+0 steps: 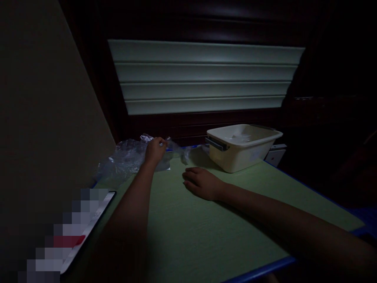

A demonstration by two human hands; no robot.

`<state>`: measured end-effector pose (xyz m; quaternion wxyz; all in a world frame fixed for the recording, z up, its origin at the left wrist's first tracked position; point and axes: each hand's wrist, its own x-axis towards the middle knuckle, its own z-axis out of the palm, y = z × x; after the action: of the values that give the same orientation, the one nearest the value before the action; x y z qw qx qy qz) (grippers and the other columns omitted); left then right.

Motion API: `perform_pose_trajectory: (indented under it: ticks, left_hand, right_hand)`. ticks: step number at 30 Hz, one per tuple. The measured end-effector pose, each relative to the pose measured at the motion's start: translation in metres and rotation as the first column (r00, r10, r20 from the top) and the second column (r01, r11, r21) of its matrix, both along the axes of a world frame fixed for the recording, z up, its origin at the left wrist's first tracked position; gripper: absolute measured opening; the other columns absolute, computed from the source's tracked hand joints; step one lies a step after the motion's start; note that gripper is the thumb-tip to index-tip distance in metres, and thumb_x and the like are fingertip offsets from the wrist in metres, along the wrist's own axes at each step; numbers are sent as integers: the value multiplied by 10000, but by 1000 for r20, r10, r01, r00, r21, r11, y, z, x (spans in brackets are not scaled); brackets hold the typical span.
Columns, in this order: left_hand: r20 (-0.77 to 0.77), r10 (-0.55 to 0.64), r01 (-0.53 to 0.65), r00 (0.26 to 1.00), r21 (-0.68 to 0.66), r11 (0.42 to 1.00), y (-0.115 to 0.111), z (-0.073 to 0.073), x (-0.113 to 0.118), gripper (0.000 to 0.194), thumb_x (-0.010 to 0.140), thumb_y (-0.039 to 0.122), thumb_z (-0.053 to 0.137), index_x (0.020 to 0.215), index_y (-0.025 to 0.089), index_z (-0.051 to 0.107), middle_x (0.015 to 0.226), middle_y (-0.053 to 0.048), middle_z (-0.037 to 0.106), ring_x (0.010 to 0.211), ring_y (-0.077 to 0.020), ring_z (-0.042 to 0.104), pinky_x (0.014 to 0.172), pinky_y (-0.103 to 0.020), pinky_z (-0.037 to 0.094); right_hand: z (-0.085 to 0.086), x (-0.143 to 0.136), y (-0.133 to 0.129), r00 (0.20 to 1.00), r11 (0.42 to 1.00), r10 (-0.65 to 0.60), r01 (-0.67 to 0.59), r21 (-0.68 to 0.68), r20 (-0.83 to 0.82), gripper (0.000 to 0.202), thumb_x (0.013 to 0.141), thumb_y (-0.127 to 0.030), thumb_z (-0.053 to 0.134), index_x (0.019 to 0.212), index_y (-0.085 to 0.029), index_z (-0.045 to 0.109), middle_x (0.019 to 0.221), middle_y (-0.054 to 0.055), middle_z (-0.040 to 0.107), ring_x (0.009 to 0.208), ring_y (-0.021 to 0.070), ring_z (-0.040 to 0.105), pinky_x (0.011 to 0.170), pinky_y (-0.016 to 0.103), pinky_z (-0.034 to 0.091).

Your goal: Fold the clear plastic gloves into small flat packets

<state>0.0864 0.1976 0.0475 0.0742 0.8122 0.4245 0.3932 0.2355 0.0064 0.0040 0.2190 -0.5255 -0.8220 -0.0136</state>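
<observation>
My left hand (155,150) is at the far left part of the table with its fingers pinched together. Crumpled clear plastic bags (122,159) lie beside and behind it, and the fingers seem closed on a piece of this plastic. A thin clear plastic piece (176,151) spreads just to the right of those fingers. Flat on the green tabletop (182,228) rests my right hand (203,183), palm down, fingers slightly bent and apart, holding nothing. The room is dim, so the exact grip is hard to make out.
A cream plastic bin (235,157) with dark handles stands at the back right, some clear plastic (238,138) inside. Behind it is a white box-like object (276,154). A tablet-like device (88,232), partly blurred out, lies at the left edge. A wall closes the left side.
</observation>
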Motion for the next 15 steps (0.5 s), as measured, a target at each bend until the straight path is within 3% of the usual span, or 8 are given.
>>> perform_pose_trajectory:
  ticks: [4, 7, 11, 15]
  left_hand:
    - [143, -28, 46, 989, -127, 991, -8, 27, 5, 305, 943, 321, 586, 1190, 144, 564, 1185, -99, 587, 1011, -239, 610, 853, -438, 537]
    - [206, -92, 147, 974, -269, 952, -23, 49, 9, 301, 944, 323, 585, 1184, 142, 567, 1172, -96, 592, 996, -237, 615, 838, -428, 544]
    - [262, -238, 338, 935, -465, 818, -50, 74, 4, 261, 952, 324, 575, 1126, 130, 587, 1072, -80, 625, 888, -197, 639, 761, -373, 564]
    - [323, -342, 469, 883, -541, 698, -72, 94, -8, 161, 959, 260, 552, 944, 111, 612, 851, -31, 643, 690, -141, 633, 620, -282, 552]
  right_hand:
    - [-1, 1, -1, 997, 1000, 19, -19, 6, -77, 296, 937, -328, 587, 1187, -170, 584, 1199, 83, 607, 1012, 224, 622, 853, 439, 529]
    - [-2, 1, -4, 985, 999, 20, -15, 30, -174, 240, 927, -301, 577, 1110, -150, 616, 1129, 101, 630, 1000, 238, 621, 877, 448, 513]
    - [-2, 2, -5, 921, 990, -32, 82, 113, -389, 332, 929, -331, 511, 1218, -171, 544, 1211, 157, 580, 1121, 287, 565, 975, 500, 452]
    - [0, 5, -3, 763, 958, -53, 221, 183, -645, 544, 897, -486, 527, 1358, -246, 366, 1368, 150, 454, 1263, 307, 455, 1018, 537, 413]
